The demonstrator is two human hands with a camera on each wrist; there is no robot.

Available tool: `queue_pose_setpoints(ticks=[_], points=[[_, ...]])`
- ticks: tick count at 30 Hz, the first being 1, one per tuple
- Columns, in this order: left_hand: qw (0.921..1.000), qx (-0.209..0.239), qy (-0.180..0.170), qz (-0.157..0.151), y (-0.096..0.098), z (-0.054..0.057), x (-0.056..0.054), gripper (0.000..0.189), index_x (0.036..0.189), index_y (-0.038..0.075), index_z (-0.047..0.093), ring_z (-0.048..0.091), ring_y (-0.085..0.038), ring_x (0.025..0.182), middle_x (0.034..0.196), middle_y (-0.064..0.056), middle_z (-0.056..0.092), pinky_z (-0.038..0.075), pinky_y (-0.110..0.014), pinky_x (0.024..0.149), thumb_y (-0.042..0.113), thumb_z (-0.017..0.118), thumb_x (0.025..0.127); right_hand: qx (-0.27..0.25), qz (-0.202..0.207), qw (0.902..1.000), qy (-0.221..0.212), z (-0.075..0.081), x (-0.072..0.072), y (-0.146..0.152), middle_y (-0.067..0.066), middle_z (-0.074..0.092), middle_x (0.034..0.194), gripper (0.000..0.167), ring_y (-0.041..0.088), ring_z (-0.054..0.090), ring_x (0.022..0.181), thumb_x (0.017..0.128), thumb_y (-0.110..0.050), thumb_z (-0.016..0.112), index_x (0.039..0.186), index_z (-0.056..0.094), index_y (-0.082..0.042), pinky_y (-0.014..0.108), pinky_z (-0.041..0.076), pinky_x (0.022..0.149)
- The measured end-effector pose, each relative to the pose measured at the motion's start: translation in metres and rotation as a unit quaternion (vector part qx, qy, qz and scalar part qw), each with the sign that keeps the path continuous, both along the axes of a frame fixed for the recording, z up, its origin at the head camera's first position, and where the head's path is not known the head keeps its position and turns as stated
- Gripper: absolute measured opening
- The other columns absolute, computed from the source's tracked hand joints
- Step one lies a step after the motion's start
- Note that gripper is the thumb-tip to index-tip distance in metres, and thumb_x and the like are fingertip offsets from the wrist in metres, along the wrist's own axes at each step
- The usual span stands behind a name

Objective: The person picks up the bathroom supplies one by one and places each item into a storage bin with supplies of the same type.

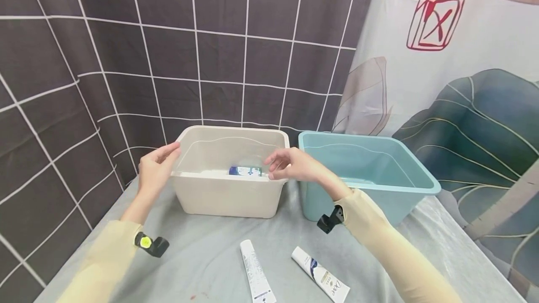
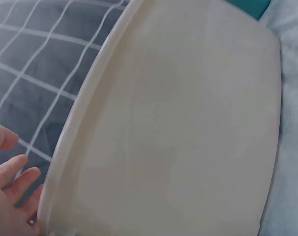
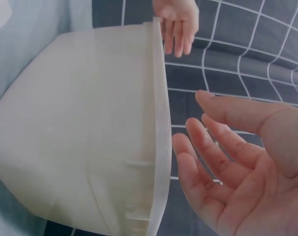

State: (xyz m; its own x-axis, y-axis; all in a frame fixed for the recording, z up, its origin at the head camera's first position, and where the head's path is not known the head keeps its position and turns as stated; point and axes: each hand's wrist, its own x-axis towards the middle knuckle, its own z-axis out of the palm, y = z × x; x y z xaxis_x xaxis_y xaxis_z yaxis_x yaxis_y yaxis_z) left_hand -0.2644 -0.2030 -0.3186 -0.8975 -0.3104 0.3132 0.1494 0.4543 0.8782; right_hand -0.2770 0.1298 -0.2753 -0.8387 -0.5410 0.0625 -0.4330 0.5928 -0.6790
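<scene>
A beige plastic bin (image 1: 227, 195) stands on the grey cloth. In it lies a blue-and-white tube or bottle (image 1: 245, 171); its lower part is hidden by the front wall. My left hand (image 1: 155, 169) is at the bin's left rim, fingers nearly straight; whether it touches the rim I cannot tell. Over the bin's right front corner hovers my right hand (image 1: 292, 162), its fingers loosely bent. The right wrist view shows the right palm (image 3: 247, 196) with nothing in it, beside the bin's rim (image 3: 162, 123).
A blue-green bin (image 1: 370, 200) stands just right of the beige one. Nearer to me on the cloth lie a white tube (image 1: 256, 270) and a white Dove tube (image 1: 321, 274) with a dark blue mark. A dark gridded curtain (image 1: 219, 50) hangs behind.
</scene>
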Motion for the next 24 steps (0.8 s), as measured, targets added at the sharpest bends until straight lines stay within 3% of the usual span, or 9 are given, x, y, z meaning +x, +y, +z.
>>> queue_pose_setpoints(ticks=[2, 7, 13, 18, 24], points=[[0.9997, 0.004, 0.019, -0.012, 0.006, 0.0, 0.005, 0.039, 0.126, 0.01, 0.064, 0.062, -0.007, 0.112, 0.129, -0.008, 0.063, 0.046, -0.023, 0.1, 0.033, 0.058, 0.095, -0.003, 0.0, 0.9999, 0.011, -0.001, 0.004, 0.002, 0.002, 0.071, 0.092, 0.03, 0.01, 0.066, 0.086, 0.081, -0.014, 0.074, 0.11, 0.067, -0.01, 0.026, 0.053, 0.074], [0.9971, 0.036, 0.058, -0.035, 0.023, -0.002, 0.017, 0.031, 0.119, 0.006, 0.067, 0.055, 0.02, 0.088, 0.123, -0.013, 0.065, 0.043, -0.002, 0.084, 0.022, 0.062, 0.093, -0.017, 0.008, 0.9992, 0.035, -0.006, 0.013, 0.008, 0.004, 0.07, 0.092, 0.029, 0.01, 0.066, 0.083, 0.081, -0.012, 0.074, 0.11, 0.067, -0.007, 0.026, 0.054, 0.075], [0.9901, 0.084, 0.084, -0.075, 0.044, -0.01, 0.033, 0.026, 0.114, -0.001, 0.068, 0.06, 0.015, 0.087, 0.119, -0.017, 0.067, 0.047, -0.004, 0.083, 0.011, 0.065, 0.091, -0.026, 0.005, 0.9984, 0.05, -0.011, 0.022, 0.017, 0.004, 0.071, 0.09, 0.029, 0.01, 0.064, 0.081, 0.081, -0.011, 0.075, 0.108, 0.067, -0.008, 0.03, 0.054, 0.077], [0.9846, 0.112, 0.083, -0.106, 0.061, -0.019, 0.045, 0.025, 0.111, -0.003, 0.069, 0.065, 0.006, 0.09, 0.109, -0.008, 0.072, 0.049, -0.008, 0.084, 0.004, 0.067, 0.087, -0.032, -0.006, 0.9978, 0.057, -0.012, 0.028, 0.026, 0.003, 0.071, 0.091, 0.029, 0.01, 0.063, 0.08, 0.08, -0.012, 0.075, 0.109, 0.068, -0.011, 0.028, 0.053, 0.073], [0.9796, 0.116, 0.072, -0.147, 0.076, -0.031, 0.057, 0.026, 0.11, -0.006, 0.068, 0.063, 0.01, 0.087, 0.109, -0.015, 0.071, 0.051, -0.011, 0.082, 0.001, 0.068, 0.085, -0.041, 0.002, 0.9972, 0.062, -0.015, 0.038, 0.038, 0.006, 0.071, 0.093, 0.032, 0.008, 0.063, 0.079, 0.081, -0.013, 0.075, 0.111, 0.066, -0.008, 0.026, 0.054, 0.072]])
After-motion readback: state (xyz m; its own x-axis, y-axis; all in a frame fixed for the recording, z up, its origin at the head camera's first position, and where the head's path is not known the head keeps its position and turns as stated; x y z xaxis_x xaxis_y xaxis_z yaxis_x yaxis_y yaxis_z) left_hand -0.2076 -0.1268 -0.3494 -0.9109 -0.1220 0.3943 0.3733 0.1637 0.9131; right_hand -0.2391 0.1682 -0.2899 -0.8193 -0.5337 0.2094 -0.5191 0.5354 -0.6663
